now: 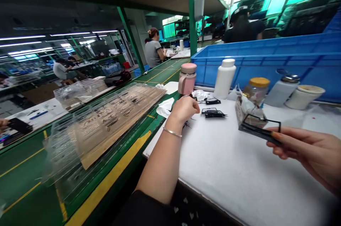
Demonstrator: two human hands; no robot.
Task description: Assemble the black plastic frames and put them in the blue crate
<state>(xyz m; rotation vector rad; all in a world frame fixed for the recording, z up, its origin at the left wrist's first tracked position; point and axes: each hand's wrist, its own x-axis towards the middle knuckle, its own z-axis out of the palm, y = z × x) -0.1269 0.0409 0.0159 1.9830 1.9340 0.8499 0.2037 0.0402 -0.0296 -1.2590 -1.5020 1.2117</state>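
My right hand [311,148] pinches thin black rectangular frames [259,132] between thumb and fingers, held tilted above the white work surface. They appear to be more than one, stacked. My left hand [183,109], with a bangle at the wrist, reaches out to the far left part of the white surface. Its fingers are curled together; whatever they hold is hidden. Small thin black pieces [188,123] show just below it. To its right lie more black frames [213,113], with another small black part [212,101] behind them.
A pink mug [188,78], white bottle [225,78], yellow-lidded jar [257,89] and pump bottle [282,89] stand before a blue crate [266,54]. Left, clear compartment trays [106,116] with small parts lie on the green bench [23,169]. Other people work farther back.
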